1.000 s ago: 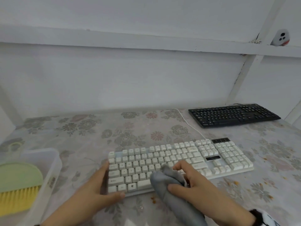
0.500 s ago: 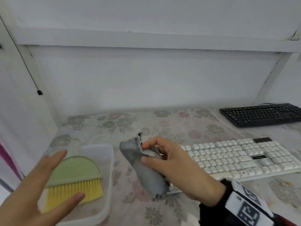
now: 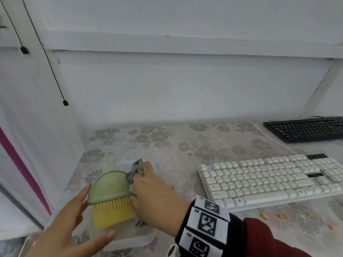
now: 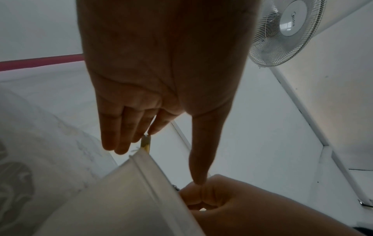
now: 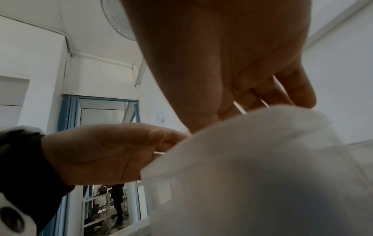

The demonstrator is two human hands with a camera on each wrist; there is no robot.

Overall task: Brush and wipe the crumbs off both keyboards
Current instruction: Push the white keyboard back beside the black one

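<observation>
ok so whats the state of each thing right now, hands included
left hand: open, fingers straight, next to the brush
right hand: holds the cloth, at the brush's right side
cloth: bunched in the right hand
brush: over the bin, bristles toward the camera
bin: open, no lid
white keyboard: flat on the table, untouched
black keyboard: flat at the back right, untouched
crumbs: scattered on the table

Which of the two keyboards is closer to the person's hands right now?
The white keyboard. It lies in front of the black keyboard, which sits farther back at the right, and so is nearer to the right hand.
</observation>
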